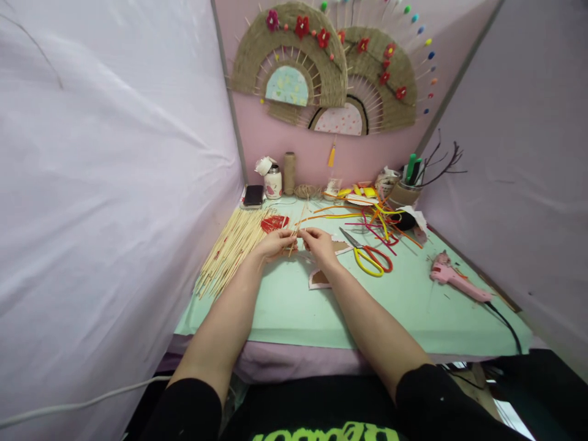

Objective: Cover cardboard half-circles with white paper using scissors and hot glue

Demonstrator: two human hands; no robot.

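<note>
Above the middle of the table, my two hands are close together, fingertips nearly meeting. My left hand [278, 243] is closed around a few thin wooden sticks [301, 215], which stick up and down past the fingers. With its fingers pinched, my right hand [318, 245] grips at the same sticks from the other side; its exact hold is too small to make out. Below and behind the right wrist lie cardboard pieces with pale edges [318, 280]. Scissors [367, 252] with yellow and red handles rest open just to the right.
A spread of wooden sticks [234, 248] lies at left beside a red patch [274, 224]. Coloured pipe cleaners [379, 220] tangle at back right. A pink glue gun [459, 283] with a black cord sits near the right edge. A twine spool [289, 173] and jar [273, 182] stand behind.
</note>
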